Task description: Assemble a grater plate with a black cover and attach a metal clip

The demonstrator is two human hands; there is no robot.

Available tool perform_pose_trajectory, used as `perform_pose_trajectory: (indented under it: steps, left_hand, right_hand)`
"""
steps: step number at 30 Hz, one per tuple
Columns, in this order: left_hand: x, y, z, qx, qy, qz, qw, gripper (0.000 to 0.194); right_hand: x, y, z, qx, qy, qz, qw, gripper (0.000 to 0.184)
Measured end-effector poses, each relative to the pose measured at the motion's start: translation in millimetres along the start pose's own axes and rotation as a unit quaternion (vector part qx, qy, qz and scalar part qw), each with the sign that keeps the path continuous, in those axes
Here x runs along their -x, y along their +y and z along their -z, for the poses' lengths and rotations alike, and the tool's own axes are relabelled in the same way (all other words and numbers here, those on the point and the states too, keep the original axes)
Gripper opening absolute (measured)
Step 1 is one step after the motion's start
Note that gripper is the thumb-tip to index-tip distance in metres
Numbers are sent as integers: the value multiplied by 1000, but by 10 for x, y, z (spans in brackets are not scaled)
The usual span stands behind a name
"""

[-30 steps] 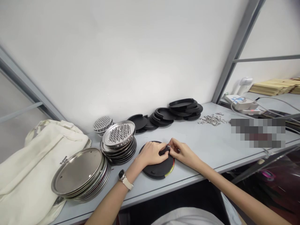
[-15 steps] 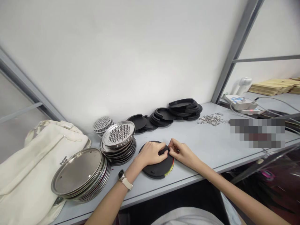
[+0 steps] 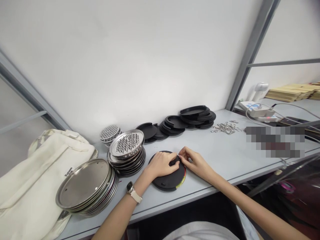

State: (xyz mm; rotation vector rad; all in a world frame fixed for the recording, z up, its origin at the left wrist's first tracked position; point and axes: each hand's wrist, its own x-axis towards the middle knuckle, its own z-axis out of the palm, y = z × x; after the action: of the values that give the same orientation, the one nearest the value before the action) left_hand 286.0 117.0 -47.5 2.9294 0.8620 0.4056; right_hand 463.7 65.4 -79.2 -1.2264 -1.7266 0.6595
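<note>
A round black plastic disc (image 3: 168,181) lies on the grey table before me, with a red and yellow strip along its right edge. My left hand (image 3: 163,164) rests on top of it, fingers curled and thumb pressing near its upper right edge. At that same edge my right hand (image 3: 192,161) is closed, thumb and fingertips pinched together. Whatever is between those fingertips is too small or hidden to make out. Close by on the left stands a stack of metal discs (image 3: 127,143), the top one with a raised, perforated pattern.
Smooth metal plates (image 3: 86,183) are piled at the front left beside a cream cloth bag (image 3: 50,173). Black notched discs (image 3: 197,115) stand stacked along the wall, near scattered metal clips (image 3: 226,127). A white power adapter (image 3: 257,108) with cables sits at the right.
My right fingertips have shifted slightly along the disc's upper right edge. My left hand stays on the disc, and the view has moved very slightly.
</note>
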Motion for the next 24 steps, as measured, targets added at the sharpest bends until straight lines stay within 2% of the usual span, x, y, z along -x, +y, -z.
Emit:
perform_pose_trajectory:
  steps: [16, 24]
  left_hand:
    - [4, -6, -2, -4, -1, -2, 1000, 17]
    - [2, -12, -8, -7, 5, -5, 1000, 16]
  right_hand:
    - [-4, -12, 11, -10, 17, 31, 999, 14]
    - [-2, -10, 8, -3, 19, 20, 1000, 14]
